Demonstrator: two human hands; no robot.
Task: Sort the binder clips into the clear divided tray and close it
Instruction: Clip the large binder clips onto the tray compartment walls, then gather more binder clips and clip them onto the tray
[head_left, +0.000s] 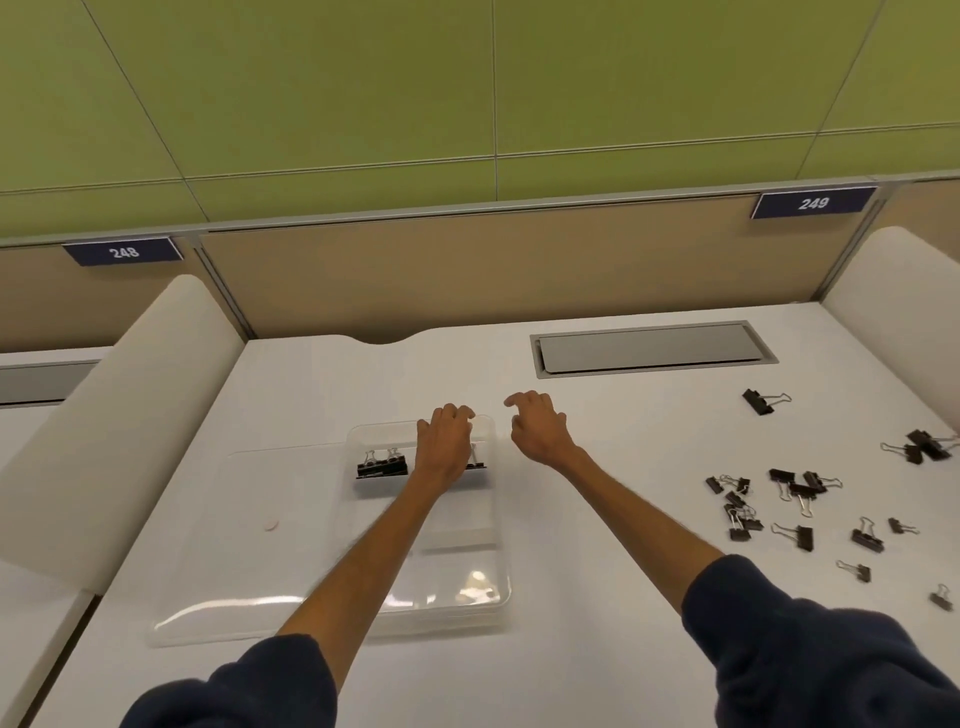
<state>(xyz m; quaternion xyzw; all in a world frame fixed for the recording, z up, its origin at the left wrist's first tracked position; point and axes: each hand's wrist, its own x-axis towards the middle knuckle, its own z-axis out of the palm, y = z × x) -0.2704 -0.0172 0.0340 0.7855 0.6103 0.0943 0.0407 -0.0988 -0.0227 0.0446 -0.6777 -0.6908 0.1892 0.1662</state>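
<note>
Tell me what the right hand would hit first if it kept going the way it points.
Nothing close. The right hand points over bare desk, between the clear tray and the grey hatch. The first thing in line looks like the tan back panel, though depth is unclear.

Left hand (444, 441) over the tray's (457, 551) far section with some clips (382, 464), right hand (537, 431) loose just beside it, loose clips (795, 499) scattered right.
</note>
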